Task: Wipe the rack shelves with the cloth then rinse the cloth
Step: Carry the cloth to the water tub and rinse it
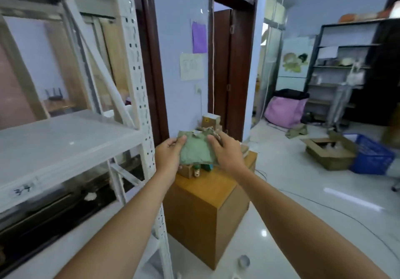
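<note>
So the person was stood right off the end of the white rack (pixel 138 84), holding a green cloth (pixel 195 148) out front in both hands. The cloth wasn't on the rack at all. It hung in the air just to the right of the rack's perforated upright (pixel 141 114), over a wooden cabinet (pixel 207 203) that sat against that same end of the rack, with a few small bottles (pixel 197 171) on top.

The left hand (pixel 167 155) had the cloth's left edge pinched between thumb and fingers. The right hand (pixel 227 152) was curled over the right edge with the thumb on the face of it. Both grips were closed snug on the fabric, nothing loose.

The cloth was folded into a flattish pad, bunched and frayed along the top. It looked about as wide as it was tall, so I couldn't call a real long axis; it just spanned side to side between the two hands.

What mattered, I reckon, was that the nearest shelf (pixel 65 140) lay off to the left of the cloth, at roughly hand height as far as I could judge. The left hand was the one closer in, nearly beside the upright. The wipe would have meant swinging the pad leftward past that post and laying it flat on the shelf.
</note>
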